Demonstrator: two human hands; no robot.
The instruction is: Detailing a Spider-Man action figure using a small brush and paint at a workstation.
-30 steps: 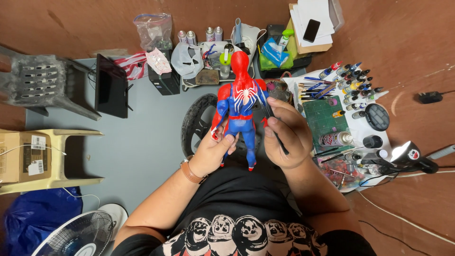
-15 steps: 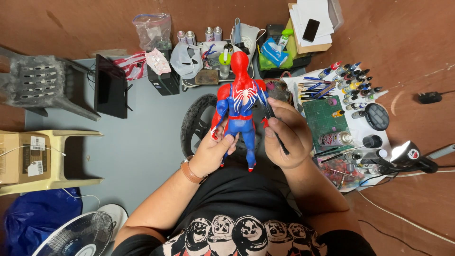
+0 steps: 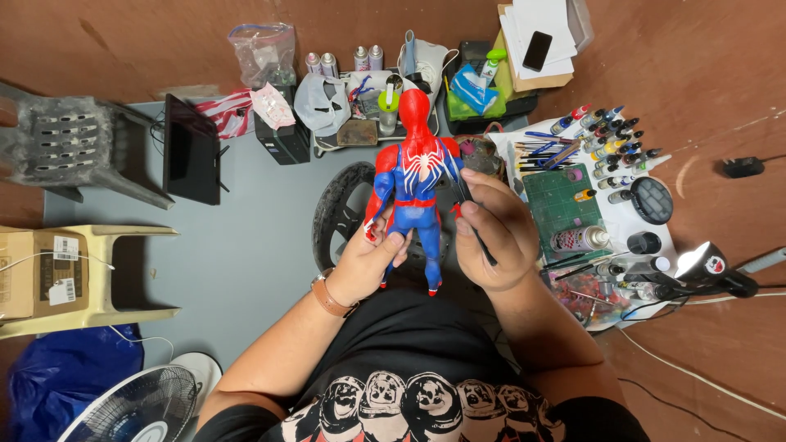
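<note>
A red and blue superhero figure (image 3: 413, 176) with a white spider mark on its back is held upright in front of me. My left hand (image 3: 368, 262), with a brown watch strap at the wrist, grips the figure around its hip and left leg. My right hand (image 3: 491, 233) holds a thin dark paintbrush (image 3: 468, 206) like a pen, its tip touching the figure's right arm near the shoulder. My black printed shirt fills the bottom of the view.
A white work table (image 3: 647, 217) at right carries a green cutting mat (image 3: 561, 200), several paint bottles (image 3: 606, 135), a spray can and brushes. A black desk lamp (image 3: 708, 266) stands at its edge. A tyre (image 3: 336, 213), monitor (image 3: 190, 147), plastic chairs and a fan (image 3: 135, 405) lie left.
</note>
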